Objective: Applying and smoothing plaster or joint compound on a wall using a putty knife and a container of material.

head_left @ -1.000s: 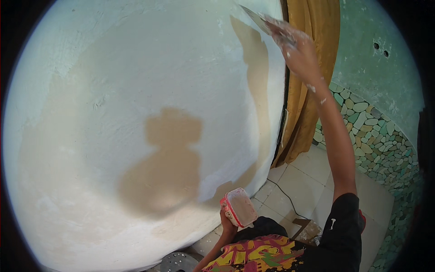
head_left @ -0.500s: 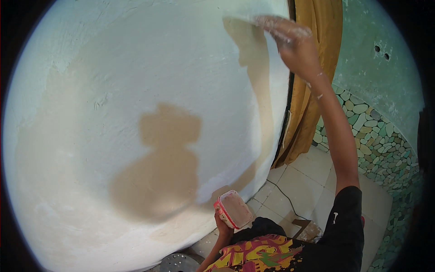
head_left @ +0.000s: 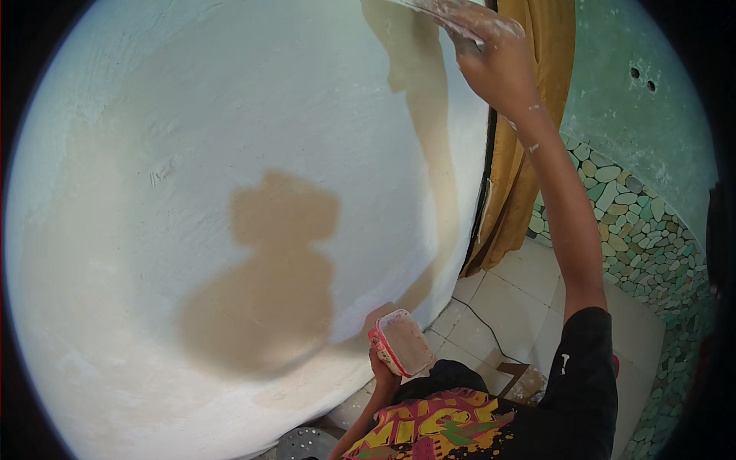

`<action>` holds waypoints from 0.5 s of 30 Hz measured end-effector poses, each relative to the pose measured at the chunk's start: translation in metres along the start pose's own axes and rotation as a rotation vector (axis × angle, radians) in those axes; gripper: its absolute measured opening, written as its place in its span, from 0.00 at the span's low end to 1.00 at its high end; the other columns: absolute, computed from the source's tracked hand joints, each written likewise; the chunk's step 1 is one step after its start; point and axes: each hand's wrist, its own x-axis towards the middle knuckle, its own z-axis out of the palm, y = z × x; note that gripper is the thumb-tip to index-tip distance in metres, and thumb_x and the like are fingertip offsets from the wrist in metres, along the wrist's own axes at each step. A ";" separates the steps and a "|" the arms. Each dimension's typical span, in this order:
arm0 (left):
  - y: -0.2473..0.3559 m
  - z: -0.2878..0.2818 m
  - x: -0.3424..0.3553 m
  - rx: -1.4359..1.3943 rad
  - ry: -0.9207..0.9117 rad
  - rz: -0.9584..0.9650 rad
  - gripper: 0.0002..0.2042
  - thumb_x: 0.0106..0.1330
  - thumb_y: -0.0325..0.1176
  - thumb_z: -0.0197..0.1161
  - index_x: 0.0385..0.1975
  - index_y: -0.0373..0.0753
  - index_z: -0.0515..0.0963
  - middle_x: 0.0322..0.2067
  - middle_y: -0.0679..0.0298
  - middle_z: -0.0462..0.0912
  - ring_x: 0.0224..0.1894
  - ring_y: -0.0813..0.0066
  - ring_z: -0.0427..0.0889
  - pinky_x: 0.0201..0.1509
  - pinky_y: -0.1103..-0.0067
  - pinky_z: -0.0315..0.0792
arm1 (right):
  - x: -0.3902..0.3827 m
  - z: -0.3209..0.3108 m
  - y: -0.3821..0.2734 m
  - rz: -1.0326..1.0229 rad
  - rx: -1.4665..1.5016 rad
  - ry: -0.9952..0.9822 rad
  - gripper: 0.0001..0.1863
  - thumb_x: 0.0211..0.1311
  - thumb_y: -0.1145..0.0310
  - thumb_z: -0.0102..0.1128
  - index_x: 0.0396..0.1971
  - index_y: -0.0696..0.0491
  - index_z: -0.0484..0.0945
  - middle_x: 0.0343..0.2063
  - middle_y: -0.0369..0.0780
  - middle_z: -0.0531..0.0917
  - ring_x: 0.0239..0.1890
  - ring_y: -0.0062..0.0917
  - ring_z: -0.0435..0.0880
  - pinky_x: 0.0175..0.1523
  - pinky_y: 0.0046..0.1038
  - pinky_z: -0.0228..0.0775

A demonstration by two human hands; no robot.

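- Pale floor tiles [head_left: 510, 291] spread below us, crossed by a dark cord [head_left: 491, 333], beside our patterned shirt [head_left: 441, 422].
- Close to our body, our left hand [head_left: 383, 368] is wrapped around the side of a red-rimmed tub [head_left: 388, 354]; its open top faces up at us, showing pale paste [head_left: 408, 343], and its long axis slants from upper left to lower right.
- Further out, a white wall [head_left: 230, 115] fills our left, bearing our brown shadow [head_left: 284, 284].
- High at the wall's right side, our right hand [head_left: 494, 57] is clamped on a scraper [head_left: 420, 6], its thin blade pointing left; the top edge cuts it off, so we cannot tell whether it touches the wall.
- Our hands are well apart: from the right one, the tub lies far down and to the left.
- Beyond hang a mustard curtain [head_left: 552, 61], then stone cladding [head_left: 613, 199] under a green wall [head_left: 629, 38].
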 end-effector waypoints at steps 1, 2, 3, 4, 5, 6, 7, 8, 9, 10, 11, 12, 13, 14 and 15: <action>-0.001 -0.001 0.000 0.008 -0.009 0.005 0.29 0.79 0.57 0.42 0.69 0.42 0.66 0.65 0.56 0.76 0.65 0.58 0.76 0.72 0.60 0.69 | 0.007 0.000 -0.005 0.038 0.062 -0.005 0.16 0.64 0.73 0.66 0.51 0.56 0.86 0.48 0.46 0.89 0.50 0.35 0.88 0.56 0.32 0.80; 0.000 -0.003 0.000 0.015 -0.015 0.014 0.29 0.79 0.57 0.42 0.69 0.42 0.66 0.65 0.56 0.76 0.65 0.58 0.76 0.72 0.60 0.69 | 0.001 0.006 -0.003 0.036 0.062 -0.003 0.16 0.64 0.73 0.66 0.51 0.56 0.86 0.48 0.46 0.89 0.50 0.35 0.88 0.56 0.32 0.80; 0.000 -0.002 0.000 0.013 -0.018 0.015 0.29 0.79 0.57 0.42 0.69 0.42 0.66 0.65 0.56 0.76 0.65 0.58 0.76 0.72 0.60 0.69 | -0.014 0.016 0.001 -0.005 0.005 0.017 0.21 0.59 0.77 0.65 0.53 0.48 0.86 0.50 0.41 0.88 0.51 0.34 0.88 0.57 0.33 0.80; 0.000 -0.002 0.000 0.013 -0.016 0.004 0.29 0.79 0.56 0.42 0.69 0.42 0.66 0.65 0.56 0.76 0.65 0.58 0.77 0.71 0.60 0.69 | -0.024 0.023 0.006 -0.047 -0.053 0.038 0.29 0.54 0.82 0.65 0.56 0.40 0.86 0.51 0.36 0.88 0.53 0.33 0.87 0.57 0.35 0.81; 0.002 -0.002 -0.004 0.012 -0.008 -0.007 0.29 0.79 0.56 0.42 0.69 0.42 0.66 0.65 0.56 0.76 0.65 0.58 0.77 0.71 0.60 0.70 | -0.032 0.025 -0.003 -0.048 -0.049 0.035 0.29 0.54 0.82 0.65 0.56 0.40 0.86 0.51 0.36 0.88 0.53 0.33 0.87 0.57 0.35 0.81; 0.003 -0.001 -0.005 0.008 -0.006 -0.007 0.29 0.79 0.56 0.42 0.69 0.42 0.66 0.65 0.56 0.76 0.65 0.58 0.77 0.71 0.60 0.70 | -0.043 0.023 -0.016 -0.056 -0.040 -0.033 0.29 0.54 0.82 0.65 0.56 0.40 0.86 0.52 0.36 0.88 0.52 0.33 0.88 0.56 0.35 0.81; 0.006 0.001 -0.005 0.009 -0.010 -0.027 0.29 0.80 0.56 0.42 0.69 0.42 0.67 0.64 0.56 0.76 0.65 0.58 0.77 0.71 0.60 0.70 | -0.049 0.021 -0.028 -0.067 -0.030 -0.097 0.28 0.55 0.82 0.64 0.56 0.40 0.86 0.52 0.36 0.88 0.52 0.33 0.88 0.55 0.35 0.82; 0.008 0.002 -0.005 0.010 -0.015 -0.046 0.28 0.80 0.56 0.42 0.69 0.42 0.67 0.64 0.56 0.77 0.64 0.58 0.77 0.71 0.59 0.70 | -0.049 0.020 -0.034 -0.085 0.058 -0.076 0.27 0.49 0.81 0.62 0.51 0.42 0.88 0.46 0.37 0.89 0.47 0.38 0.87 0.50 0.35 0.82; 0.005 -0.002 -0.004 0.006 -0.014 -0.038 0.28 0.80 0.56 0.42 0.69 0.42 0.67 0.64 0.56 0.77 0.64 0.58 0.77 0.71 0.59 0.70 | -0.046 0.020 -0.034 -0.091 0.064 -0.073 0.27 0.49 0.81 0.62 0.51 0.42 0.88 0.46 0.37 0.89 0.47 0.38 0.87 0.50 0.35 0.82; 0.001 -0.008 0.002 0.010 -0.022 -0.039 0.28 0.80 0.55 0.42 0.69 0.42 0.67 0.64 0.56 0.77 0.64 0.58 0.78 0.70 0.60 0.71 | -0.044 0.021 -0.031 -0.065 0.072 -0.058 0.27 0.52 0.82 0.63 0.52 0.43 0.87 0.48 0.38 0.89 0.47 0.37 0.88 0.49 0.36 0.82; -0.001 -0.015 0.006 0.017 -0.028 -0.042 0.28 0.80 0.55 0.42 0.68 0.42 0.67 0.63 0.56 0.77 0.64 0.58 0.78 0.70 0.60 0.71 | -0.040 0.023 -0.030 -0.036 0.080 -0.044 0.26 0.55 0.83 0.63 0.53 0.44 0.87 0.49 0.39 0.89 0.47 0.36 0.89 0.49 0.37 0.82; -0.005 -0.021 0.008 0.016 -0.033 -0.036 0.28 0.80 0.55 0.42 0.68 0.42 0.67 0.63 0.56 0.77 0.64 0.58 0.78 0.70 0.60 0.71 | -0.027 0.022 -0.027 -0.042 0.080 -0.038 0.26 0.55 0.83 0.63 0.53 0.44 0.87 0.49 0.39 0.89 0.47 0.36 0.89 0.49 0.37 0.82; -0.010 -0.026 0.010 0.036 -0.018 -0.030 0.28 0.80 0.55 0.42 0.68 0.42 0.67 0.63 0.56 0.77 0.63 0.58 0.78 0.69 0.60 0.72 | -0.009 0.021 -0.024 0.032 0.007 0.030 0.26 0.53 0.84 0.63 0.51 0.45 0.88 0.48 0.40 0.89 0.46 0.36 0.90 0.49 0.35 0.82; -0.012 -0.024 0.011 0.054 -0.003 -0.024 0.28 0.80 0.55 0.42 0.68 0.42 0.67 0.62 0.57 0.78 0.63 0.58 0.79 0.68 0.61 0.73 | 0.003 0.020 -0.022 0.105 -0.064 0.096 0.26 0.51 0.84 0.62 0.50 0.45 0.88 0.46 0.41 0.89 0.45 0.36 0.90 0.49 0.34 0.82; -0.013 -0.022 0.012 0.052 -0.007 -0.019 0.28 0.80 0.55 0.42 0.68 0.42 0.67 0.62 0.57 0.78 0.63 0.58 0.79 0.68 0.61 0.73 | 0.008 0.021 -0.024 0.100 -0.063 0.100 0.26 0.51 0.84 0.62 0.50 0.45 0.88 0.46 0.41 0.89 0.45 0.36 0.90 0.49 0.34 0.82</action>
